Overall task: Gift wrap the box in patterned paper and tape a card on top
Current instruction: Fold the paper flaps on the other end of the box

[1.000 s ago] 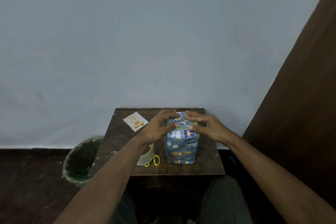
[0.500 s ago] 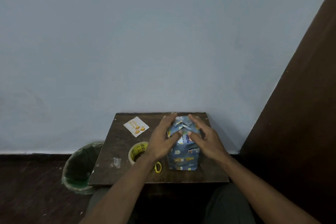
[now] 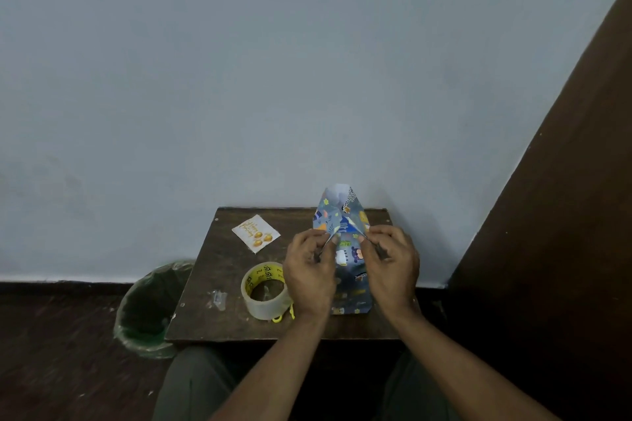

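Box (image 3: 352, 270) stands upright on desk (image 3: 219, 270), lower centre of frame, long axis vertical, directly between both hands. Left hand (image 3: 309, 270) and right hand (image 3: 391, 267) each pinch a side crease of the paper flap (image 3: 338, 212), which points up above them; both equally near. Card (image 3: 255, 233) upper left on desk, tape roll (image 3: 265, 290) just left of left hand. Bin (image 3: 150, 308) on floor, plain wall behind
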